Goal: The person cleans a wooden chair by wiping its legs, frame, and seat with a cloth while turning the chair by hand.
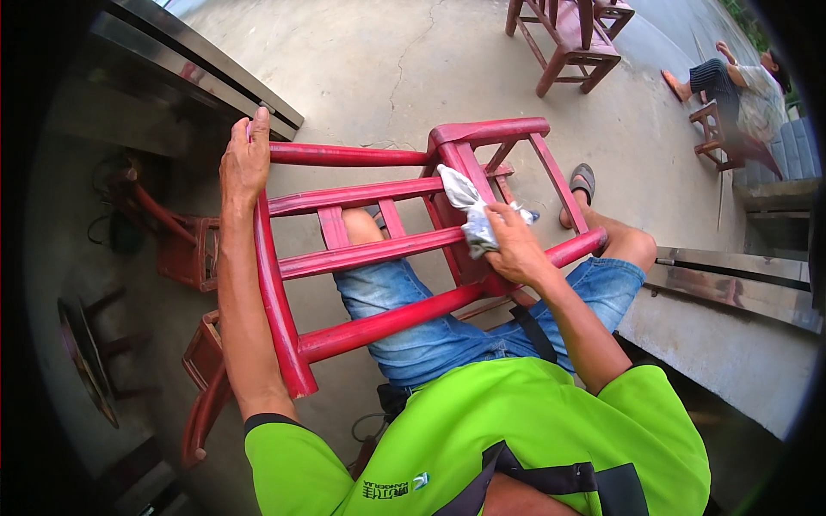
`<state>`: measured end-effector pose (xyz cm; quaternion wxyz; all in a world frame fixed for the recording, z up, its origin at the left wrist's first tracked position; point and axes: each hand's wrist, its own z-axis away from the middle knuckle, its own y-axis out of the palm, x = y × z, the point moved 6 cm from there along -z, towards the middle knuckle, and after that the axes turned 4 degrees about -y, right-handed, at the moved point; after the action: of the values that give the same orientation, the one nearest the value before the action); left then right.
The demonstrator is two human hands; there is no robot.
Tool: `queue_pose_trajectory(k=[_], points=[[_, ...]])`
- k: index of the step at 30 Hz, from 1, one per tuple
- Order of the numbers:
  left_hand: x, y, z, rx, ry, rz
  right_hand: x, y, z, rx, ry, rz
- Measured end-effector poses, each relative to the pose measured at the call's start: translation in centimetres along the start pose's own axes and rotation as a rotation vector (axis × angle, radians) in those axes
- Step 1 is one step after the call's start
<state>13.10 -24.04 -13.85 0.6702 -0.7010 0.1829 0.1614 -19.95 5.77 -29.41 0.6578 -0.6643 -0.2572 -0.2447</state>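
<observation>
A red wooden chair (387, 319) lies tilted across my lap, its slatted back to the left and its seat and legs to the right. At the far end of the chair's top rail, my left hand (246, 158) grips the wood, thumb pointing up. My right hand (516, 245) presses a crumpled white and grey cloth (461, 190) against the chair where the back slats meet the seat frame. The palm side of my right hand is hidden.
More red wooden chairs stand at the left (187, 258), the lower left (210, 387) and the top (568, 48). A round-topped stool (84, 361) is at far left. Metal-edged door frames (206, 71) flank me. Another person (748, 97) sits on a chair at the upper right.
</observation>
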Motion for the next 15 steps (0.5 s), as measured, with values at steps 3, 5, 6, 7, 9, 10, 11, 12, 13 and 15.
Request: queue_pose_trajectory(k=[3, 5, 6, 7, 9, 10, 11, 12, 13, 15], points=[[0.8, -0.2, 0.2, -0.013, 0.001, -0.017, -0.8, 1.9, -2.6, -0.023, -0.034, 0.037], [0.9, -0.3, 0.2, -0.011, -0.001, -0.027, -1.1, 2.0, -5.2, -0.042, -0.009, -0.011], [0.9, -0.2, 0.1, -0.006, -0.004, -0.035, -1.1, 2.2, -6.5, -0.021, 0.001, 0.010], [0.8, -0.2, 0.1, -0.007, 0.002, -0.035, -1.3, 2.4, -8.0, -0.002, 0.011, 0.031], [0.4, -0.1, 0.1, -0.004, 0.010, -0.053, -2.1, 2.7, -10.9, -0.046, 0.014, 0.053], [0.1, -0.1, 0.0, -0.002, 0.016, -0.051, -2.3, 2.6, -12.0, -0.080, 0.017, 0.077], [-0.2, 0.1, -0.2, 0.012, 0.022, -0.058, -2.7, 2.4, -13.0, -0.085, 0.022, 0.079], [0.1, 0.2, -0.2, 0.026, 0.018, -0.068, -2.7, 2.7, -13.9, -0.059, 0.033, 0.083], [0.2, 0.4, -0.1, 0.031, 0.018, -0.067, -2.9, 2.8, -14.1, -0.035, 0.046, 0.088], [0.2, 0.2, 0.0, -0.036, 0.034, -0.061, -2.9, 2.9, -13.3, -0.003, 0.033, 0.085]])
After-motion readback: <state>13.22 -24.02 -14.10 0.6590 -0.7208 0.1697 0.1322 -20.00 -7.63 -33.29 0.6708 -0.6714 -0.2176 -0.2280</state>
